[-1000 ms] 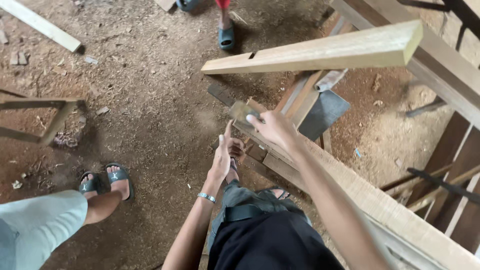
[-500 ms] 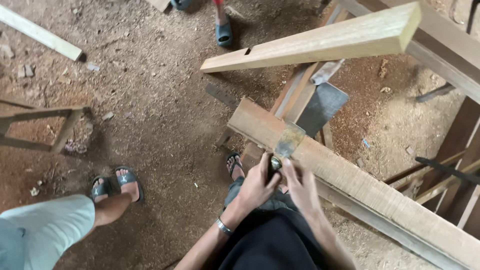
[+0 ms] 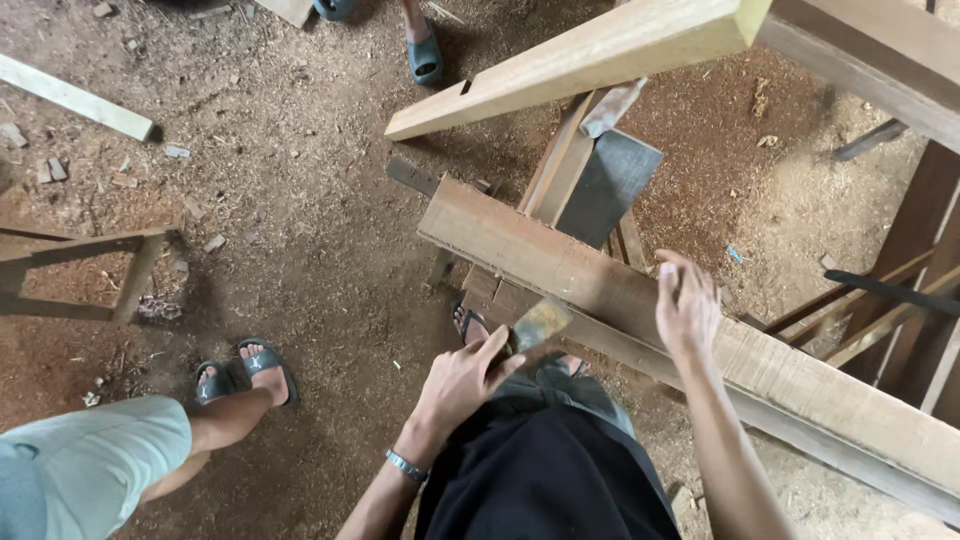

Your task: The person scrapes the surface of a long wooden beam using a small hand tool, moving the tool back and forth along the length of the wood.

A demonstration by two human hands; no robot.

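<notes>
A long reddish-brown wooden plank (image 3: 560, 270) lies slanted from the centre toward the lower right, resting on a low wooden stand. My left hand (image 3: 465, 380) pinches a small worn sheet of sandpaper (image 3: 540, 322) just below the plank's near edge. My right hand (image 3: 687, 305) hovers with fingers apart over the plank's top face and holds nothing. My foot in a dark sandal (image 3: 470, 322) shows under the plank.
A pale beam (image 3: 570, 60) juts in overhead from the upper right. A grey metal sheet (image 3: 605, 185) leans on the stand. Another person's leg and sandalled feet (image 3: 245, 370) stand at lower left. A wooden frame (image 3: 80, 275) sits at left; sawdust covers the dirt floor.
Both hands were together at the plank's edge with the sandpaper. Now the left hand has taken the sandpaper off the plank and the right hand has moved right along it, open.
</notes>
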